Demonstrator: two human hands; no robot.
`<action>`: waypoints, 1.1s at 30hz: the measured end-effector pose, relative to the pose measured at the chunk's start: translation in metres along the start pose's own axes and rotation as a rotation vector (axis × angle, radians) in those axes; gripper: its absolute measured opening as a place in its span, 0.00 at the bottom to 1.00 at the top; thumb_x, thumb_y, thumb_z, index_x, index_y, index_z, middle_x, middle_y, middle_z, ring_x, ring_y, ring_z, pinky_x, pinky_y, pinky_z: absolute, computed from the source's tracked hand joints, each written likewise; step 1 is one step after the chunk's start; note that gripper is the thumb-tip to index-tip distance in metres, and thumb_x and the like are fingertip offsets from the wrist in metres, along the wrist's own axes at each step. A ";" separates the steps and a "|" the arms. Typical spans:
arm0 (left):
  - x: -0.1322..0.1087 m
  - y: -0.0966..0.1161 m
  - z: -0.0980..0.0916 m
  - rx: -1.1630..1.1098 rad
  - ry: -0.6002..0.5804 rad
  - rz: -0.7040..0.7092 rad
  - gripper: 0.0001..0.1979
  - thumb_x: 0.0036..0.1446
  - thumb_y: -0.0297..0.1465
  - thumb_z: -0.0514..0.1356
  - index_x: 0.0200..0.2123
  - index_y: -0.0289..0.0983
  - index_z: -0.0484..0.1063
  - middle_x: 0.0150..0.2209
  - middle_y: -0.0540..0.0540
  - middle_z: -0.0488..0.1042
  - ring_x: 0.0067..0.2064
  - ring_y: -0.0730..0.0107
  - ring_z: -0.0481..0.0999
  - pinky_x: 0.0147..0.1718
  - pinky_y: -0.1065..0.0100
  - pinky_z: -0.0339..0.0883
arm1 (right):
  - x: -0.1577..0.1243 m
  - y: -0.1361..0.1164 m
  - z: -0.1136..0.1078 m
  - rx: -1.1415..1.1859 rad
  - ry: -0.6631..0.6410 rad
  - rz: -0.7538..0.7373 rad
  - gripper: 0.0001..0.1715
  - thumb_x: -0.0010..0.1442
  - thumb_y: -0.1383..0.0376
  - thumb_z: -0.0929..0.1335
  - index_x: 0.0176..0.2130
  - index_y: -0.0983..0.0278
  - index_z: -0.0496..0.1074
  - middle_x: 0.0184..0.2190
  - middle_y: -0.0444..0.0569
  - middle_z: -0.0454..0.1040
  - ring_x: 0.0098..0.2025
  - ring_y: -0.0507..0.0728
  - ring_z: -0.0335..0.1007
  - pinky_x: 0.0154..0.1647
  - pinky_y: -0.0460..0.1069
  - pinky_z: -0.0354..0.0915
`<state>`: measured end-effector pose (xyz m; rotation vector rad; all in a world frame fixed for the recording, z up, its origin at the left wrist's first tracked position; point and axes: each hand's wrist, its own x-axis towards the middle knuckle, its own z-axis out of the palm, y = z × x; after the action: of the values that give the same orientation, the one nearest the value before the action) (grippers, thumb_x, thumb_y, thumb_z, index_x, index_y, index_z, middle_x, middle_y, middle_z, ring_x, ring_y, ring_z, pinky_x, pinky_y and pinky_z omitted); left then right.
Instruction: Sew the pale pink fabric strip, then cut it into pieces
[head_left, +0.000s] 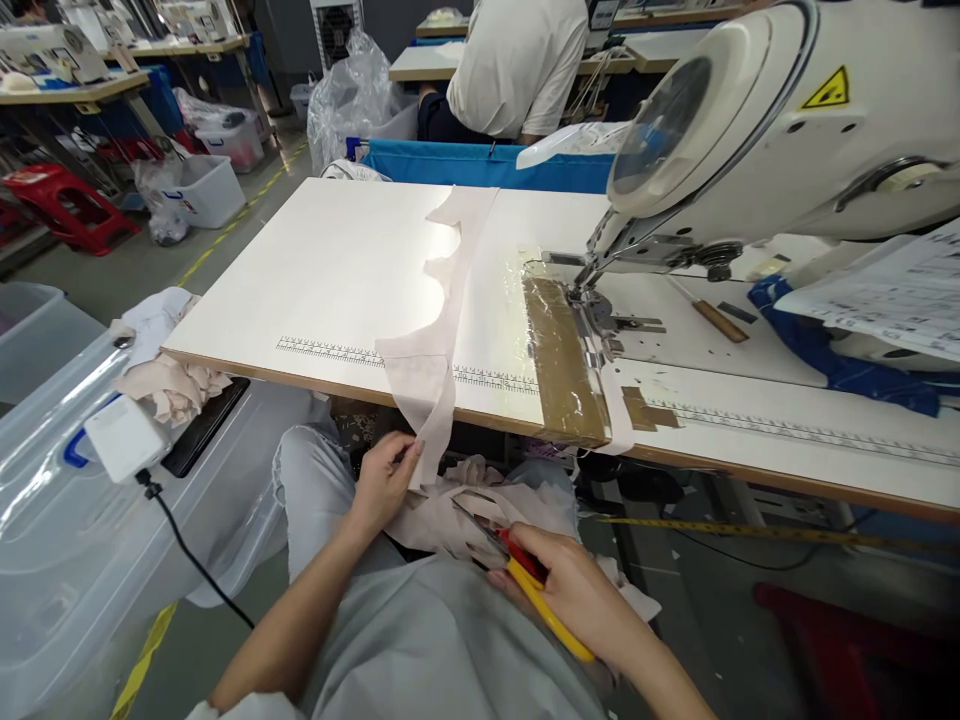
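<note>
A long pale pink fabric strip [442, 330] with a scalloped left edge lies across the white table [315, 260] and hangs over its front edge. My left hand [388, 480] pinches the strip's hanging lower end. In my right hand [559, 580] are scissors [544, 608] with yellow and red handles, their blades pointing up and left. The blades look parted, over a heap of pale fabric [457, 515] on my lap. A narrow pale band [616, 415] hangs over the table edge below the sewing machine [690, 130].
Brown tape [559, 360] covers the table beside the needle area. An awl [720, 320] and a blue cloth [825, 350] lie to the right. On the left, a clear plastic bin [60, 560] carries a white charger [127, 438] and fabric scraps. A person [517, 65] sits beyond the table.
</note>
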<state>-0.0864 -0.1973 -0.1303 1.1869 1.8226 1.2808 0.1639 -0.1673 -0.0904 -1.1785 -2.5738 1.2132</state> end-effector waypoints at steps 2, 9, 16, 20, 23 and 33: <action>-0.006 -0.019 -0.006 -0.033 0.047 -0.162 0.15 0.59 0.41 0.54 0.30 0.36 0.71 0.27 0.47 0.72 0.31 0.65 0.73 0.32 0.67 0.68 | -0.005 0.006 -0.006 0.009 0.049 0.021 0.23 0.59 0.51 0.63 0.24 0.59 0.49 0.20 0.39 0.55 0.23 0.52 0.52 0.23 0.45 0.51; -0.037 -0.054 -0.039 0.013 0.149 -0.419 0.13 0.53 0.38 0.60 0.38 0.35 0.68 0.15 0.57 0.61 0.15 0.72 0.62 0.16 0.73 0.57 | -0.007 0.028 -0.011 0.097 0.078 0.093 0.27 0.57 0.45 0.64 0.23 0.59 0.49 0.20 0.38 0.52 0.23 0.52 0.50 0.23 0.45 0.52; -0.059 0.038 -0.012 -0.492 -0.518 -0.373 0.21 0.58 0.44 0.58 0.50 0.37 0.69 0.41 0.40 0.75 0.40 0.61 0.76 0.30 0.69 0.69 | 0.003 0.011 -0.006 0.223 -0.038 0.051 0.23 0.58 0.49 0.64 0.24 0.60 0.52 0.21 0.39 0.54 0.24 0.52 0.51 0.23 0.45 0.52; -0.056 0.043 -0.009 -0.076 -0.240 -0.144 0.14 0.58 0.41 0.59 0.27 0.36 0.73 0.30 0.45 0.70 0.31 0.68 0.70 0.29 0.70 0.63 | 0.004 0.003 -0.010 0.326 -0.109 0.005 0.22 0.59 0.50 0.64 0.25 0.60 0.54 0.21 0.39 0.55 0.23 0.51 0.51 0.23 0.45 0.52; -0.055 0.038 -0.010 0.053 -0.147 -0.015 0.17 0.58 0.40 0.58 0.22 0.35 0.70 0.38 0.42 0.70 0.32 0.70 0.70 0.28 0.70 0.62 | 0.007 0.002 -0.011 0.309 -0.162 -0.001 0.22 0.61 0.49 0.63 0.26 0.61 0.54 0.22 0.39 0.55 0.24 0.51 0.52 0.23 0.46 0.52; -0.058 0.042 -0.011 -0.496 -0.390 -0.489 0.23 0.51 0.50 0.62 0.35 0.34 0.69 0.19 0.49 0.74 0.19 0.69 0.75 0.16 0.75 0.64 | 0.029 0.002 -0.015 0.172 -0.238 -0.164 0.25 0.62 0.46 0.63 0.26 0.61 0.57 0.22 0.40 0.55 0.24 0.51 0.52 0.22 0.45 0.51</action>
<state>-0.0577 -0.2491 -0.0883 0.6112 1.2948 1.0386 0.1502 -0.1378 -0.0881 -0.8176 -2.5967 1.5830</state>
